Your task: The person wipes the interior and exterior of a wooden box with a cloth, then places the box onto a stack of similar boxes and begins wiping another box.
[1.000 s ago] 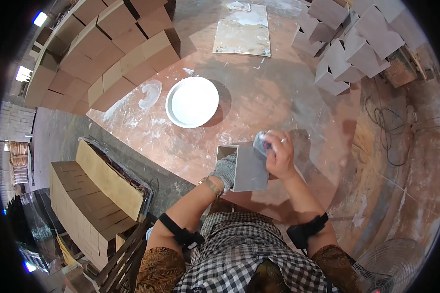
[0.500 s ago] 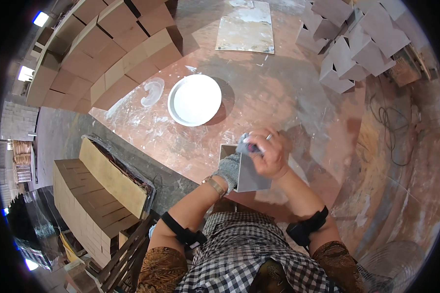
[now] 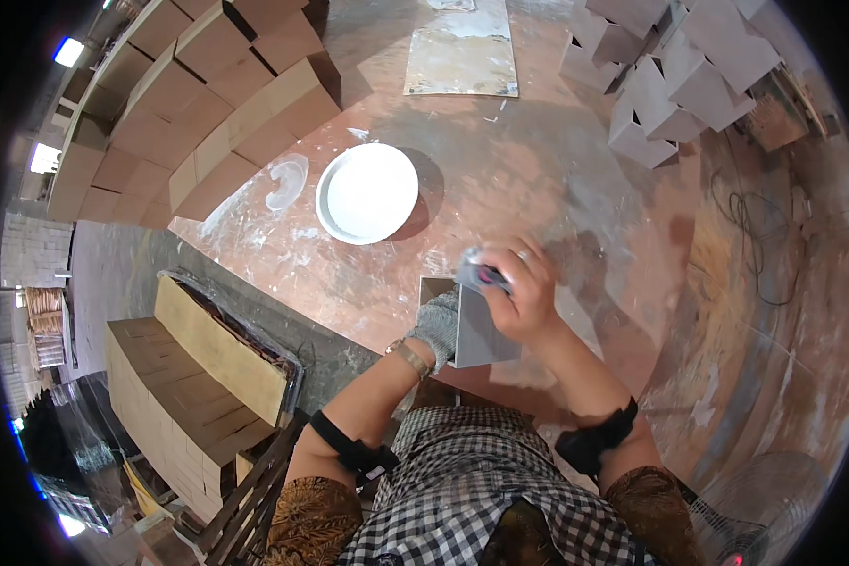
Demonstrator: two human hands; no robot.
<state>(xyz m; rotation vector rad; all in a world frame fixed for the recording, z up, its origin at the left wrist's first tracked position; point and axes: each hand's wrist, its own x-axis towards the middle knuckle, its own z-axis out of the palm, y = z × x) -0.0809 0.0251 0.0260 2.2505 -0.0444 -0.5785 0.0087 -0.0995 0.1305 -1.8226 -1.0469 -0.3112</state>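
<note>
1. Currently right hand [image 3: 522, 292] grips grey pad [image 3: 468, 268] over grey box's [image 3: 488, 332] far edge.
2. Box surrounds gloved left hand's [image 3: 437, 324] fingers; can't tell their grip.
3. White basin [image 3: 368, 193] beyond, on white-smeared reddish surface [image 3: 357, 294].

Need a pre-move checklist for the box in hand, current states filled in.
1. Left hand gloved and reaching into the box: ok.
2. Left hand's grip inside: cannot tell, fingers hidden.
3. Right hand holding the small gray item: ok.
4. Right hand gloved: not ok, bare.
5. Gray item pressed on the box: cannot tell, blurred.
6. White basin apart from the box: ok.
</note>
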